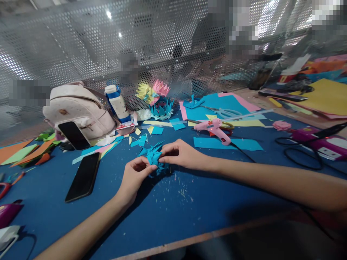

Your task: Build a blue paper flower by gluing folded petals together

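A blue folded-paper flower [154, 155] with many pointed petals is held between both hands, just above the blue table. My left hand [137, 173] pinches its lower left side between thumb and fingers. On the right side, the thumb and fingers of my right hand [176, 153] are closed on its petals. Small paper scraps lie on the table around it. Beyond my right hand rests a pink glue gun [214, 130], with a blue paper strip [227, 143] beside it.
A black phone [83, 177] lies left of my hands, near a white backpack [78, 108] and a bottle [118, 103]. Finished paper flowers [159, 101] stand against the perforated metal screen [94, 47]. Scissors [226, 112] lie on coloured sheets. A purple power strip [322, 143] is at right.
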A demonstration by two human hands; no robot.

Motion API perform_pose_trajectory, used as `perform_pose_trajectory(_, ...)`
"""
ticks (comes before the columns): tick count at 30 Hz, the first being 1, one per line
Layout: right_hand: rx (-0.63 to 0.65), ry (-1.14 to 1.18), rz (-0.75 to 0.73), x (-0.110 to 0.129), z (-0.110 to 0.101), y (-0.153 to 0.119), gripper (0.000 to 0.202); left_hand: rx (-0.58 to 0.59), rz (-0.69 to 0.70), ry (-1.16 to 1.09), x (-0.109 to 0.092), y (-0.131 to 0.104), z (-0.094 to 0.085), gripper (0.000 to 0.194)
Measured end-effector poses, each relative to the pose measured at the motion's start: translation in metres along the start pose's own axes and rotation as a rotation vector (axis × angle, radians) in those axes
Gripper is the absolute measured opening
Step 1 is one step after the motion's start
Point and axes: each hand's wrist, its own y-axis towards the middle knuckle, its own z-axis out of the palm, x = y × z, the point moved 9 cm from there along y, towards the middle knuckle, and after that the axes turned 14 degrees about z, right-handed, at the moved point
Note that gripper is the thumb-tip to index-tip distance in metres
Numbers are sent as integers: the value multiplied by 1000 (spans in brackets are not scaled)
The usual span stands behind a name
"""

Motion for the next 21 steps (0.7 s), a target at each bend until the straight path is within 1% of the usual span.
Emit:
perform_pose_trajectory(11,0,-2,5,2,-2,0,17,-23,-8,-2,1,-1,-1,28)
perform_pose_trajectory(21,-31,7,12,-3,-4,1,25,-25,0,-14,1,-2,-3,30)
